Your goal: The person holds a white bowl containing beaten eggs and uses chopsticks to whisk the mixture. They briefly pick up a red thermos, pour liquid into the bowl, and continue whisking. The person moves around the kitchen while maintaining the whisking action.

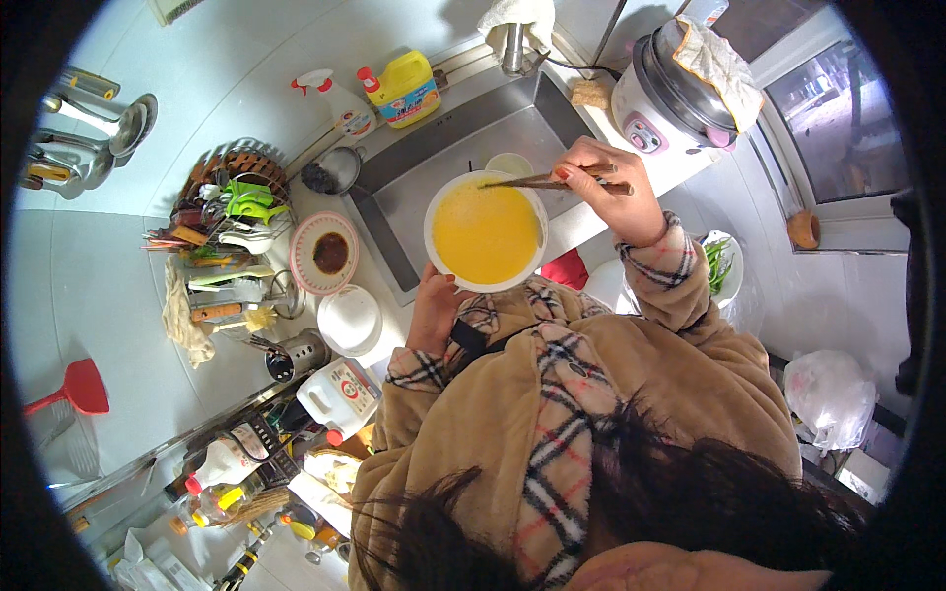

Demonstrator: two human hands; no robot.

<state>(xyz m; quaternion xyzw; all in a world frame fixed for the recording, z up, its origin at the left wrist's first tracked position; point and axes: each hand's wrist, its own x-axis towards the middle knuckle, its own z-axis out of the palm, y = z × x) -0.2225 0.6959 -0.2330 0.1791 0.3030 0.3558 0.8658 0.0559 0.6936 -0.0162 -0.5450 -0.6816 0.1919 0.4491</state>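
My left hand (434, 309) grips the lower rim of a white bowl (545, 235) and holds it over the near side of the sink. Yellow liquid that looks like beaten egg (484, 236), with a little froth on top, fills much of the bowl. In my right hand (617, 193) is a pair of wooden chopsticks (550, 179), whose tips reach over the bowl's far part, at the liquid. Whether the tips dip below the surface, I cannot tell. Behind the bowl, a pale round dish (510, 165) shows in the sink.
The steel sink (414, 159) lies beyond. Left of it stand a strainer (332, 171), a plate with dark sauce (325, 255), stacked white bowls (349, 320) and a white jug (340, 399). A rice cooker (665, 96) is at the back right, green vegetables (718, 267) in a dish nearer me.
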